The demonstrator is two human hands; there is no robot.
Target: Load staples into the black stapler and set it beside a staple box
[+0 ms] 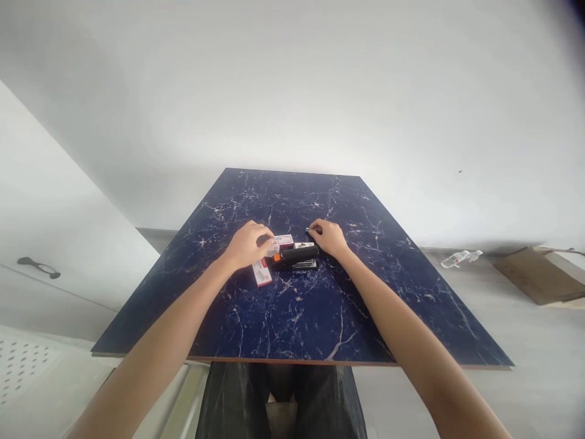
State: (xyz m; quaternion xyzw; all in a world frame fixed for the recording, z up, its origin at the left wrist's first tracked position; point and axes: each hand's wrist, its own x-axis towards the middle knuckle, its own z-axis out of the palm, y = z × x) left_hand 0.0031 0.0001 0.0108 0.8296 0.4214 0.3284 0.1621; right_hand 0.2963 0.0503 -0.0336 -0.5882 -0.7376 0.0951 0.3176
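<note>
A black stapler [299,254] with an orange part at its left end lies on the dark blue marbled table [292,311]. My left hand [249,242] is closed at the left end of a small white and red box [283,240] just behind the stapler, thumb and fingers gripping it. Another white and red box [262,274] lies flat below that hand, partly tucked by the stapler. Right of the stapler, my right hand [329,236] pinches a small dark piece [312,230] close to the tabletop; its kind is too small to tell.
A white wall rises behind the table. On the floor to the right are a clear plastic bottle [460,258] and an open cardboard box [543,274]. A white cabinet with a dark handle [39,267] stands at the left.
</note>
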